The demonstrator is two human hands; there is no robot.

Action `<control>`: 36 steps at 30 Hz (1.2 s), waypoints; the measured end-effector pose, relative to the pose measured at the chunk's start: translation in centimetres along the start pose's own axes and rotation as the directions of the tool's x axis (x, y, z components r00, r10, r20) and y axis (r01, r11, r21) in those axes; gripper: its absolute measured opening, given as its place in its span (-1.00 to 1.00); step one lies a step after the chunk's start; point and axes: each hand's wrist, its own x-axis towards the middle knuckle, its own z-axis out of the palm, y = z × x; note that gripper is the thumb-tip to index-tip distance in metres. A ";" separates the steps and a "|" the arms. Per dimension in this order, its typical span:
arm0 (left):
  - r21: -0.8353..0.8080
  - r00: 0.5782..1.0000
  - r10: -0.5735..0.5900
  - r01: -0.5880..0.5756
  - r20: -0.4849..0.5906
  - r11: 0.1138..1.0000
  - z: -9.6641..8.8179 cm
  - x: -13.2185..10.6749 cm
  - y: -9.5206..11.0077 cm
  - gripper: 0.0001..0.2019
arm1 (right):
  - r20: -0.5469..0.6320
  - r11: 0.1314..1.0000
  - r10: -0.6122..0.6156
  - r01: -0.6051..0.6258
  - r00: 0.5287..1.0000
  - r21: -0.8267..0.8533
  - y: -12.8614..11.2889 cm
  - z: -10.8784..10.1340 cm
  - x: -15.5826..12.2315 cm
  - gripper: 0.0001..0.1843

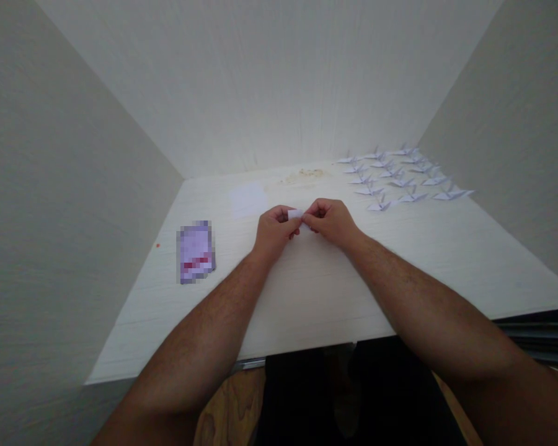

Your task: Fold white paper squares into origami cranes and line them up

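Both my hands meet over the middle of a white table (307,297). My left hand (273,230) and my right hand (332,222) are closed in pinches on a small folded piece of white paper (296,214) held between them, just above the tabletop. Only a small corner of the paper shows between the fingers. A loose white paper sheet (248,199) lies flat behind my left hand.
Several folded white paper cranes (395,176) stand in rows at the back right of the table. A small purple-and-white pack (195,251) lies at the left. Pale walls close in the table at left, back and right. A brownish stain (304,176) marks the far edge.
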 end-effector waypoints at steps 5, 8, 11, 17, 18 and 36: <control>-0.022 1.000 -0.004 0.004 -0.016 1.000 0.0 0.2 -0.1 -0.84 | 0.026 0.999 0.034 -0.035 0.999 0.038 -0.3 -0.1 -0.1 -0.86; -0.053 0.999 0.007 -0.010 -0.052 0.999 0.1 0.3 -0.1 -0.83 | 0.089 0.996 0.076 -0.080 0.993 0.043 -0.5 -0.1 -0.2 -0.80; -0.088 0.996 0.009 -0.017 -0.084 0.996 0.2 0.3 0.0 -0.86 | 0.154 0.992 0.099 -0.110 0.983 0.061 -0.7 -0.2 -0.3 -0.79; -0.139 0.989 0.008 -0.029 -0.149 0.990 0.3 0.5 0.1 -0.91 | 0.200 0.973 0.101 -0.139 0.975 0.185 0.0 0.0 -0.1 -0.89; -0.139 0.988 0.011 -0.033 -0.156 0.990 0.3 0.6 0.1 -0.90 | 0.208 0.967 0.100 -0.145 0.973 0.212 0.2 0.0 0.0 -0.86; -0.188 0.991 0.052 -0.075 -0.124 0.979 0.2 0.5 0.3 -0.85 | 0.151 0.969 0.125 -0.153 0.981 0.194 -0.3 -0.1 -0.3 -0.82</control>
